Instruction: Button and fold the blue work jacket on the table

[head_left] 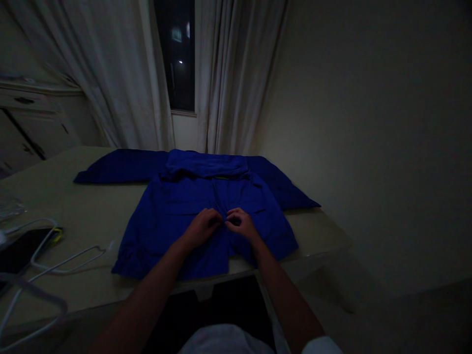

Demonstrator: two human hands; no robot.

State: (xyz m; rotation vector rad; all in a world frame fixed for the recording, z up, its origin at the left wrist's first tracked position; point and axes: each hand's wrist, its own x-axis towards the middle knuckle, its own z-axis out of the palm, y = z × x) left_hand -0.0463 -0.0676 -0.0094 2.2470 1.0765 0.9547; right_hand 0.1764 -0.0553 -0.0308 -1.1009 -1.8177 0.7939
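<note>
A blue jacket (173,201) lies front up on the table, its sleeves spread to both sides and its collar end away from me. At the middle of its front opening my left hand (205,225) pinches the left-hand edge of the cloth. My right hand (240,222) is closed on the opposite edge, with its fingertips almost touching those of the left. Whatever small fastening may sit between the fingertips is hidden and too dark to make out. Below the hands the two front edges hang apart at the hem.
The pale table (92,211) has its near edge just in front of me. On the left lie a dark phone-like device (22,250), a white cable (73,268) and clear plastic (11,207). Behind are curtains (121,73), a dark window and a cabinet (33,118); a wall stands right.
</note>
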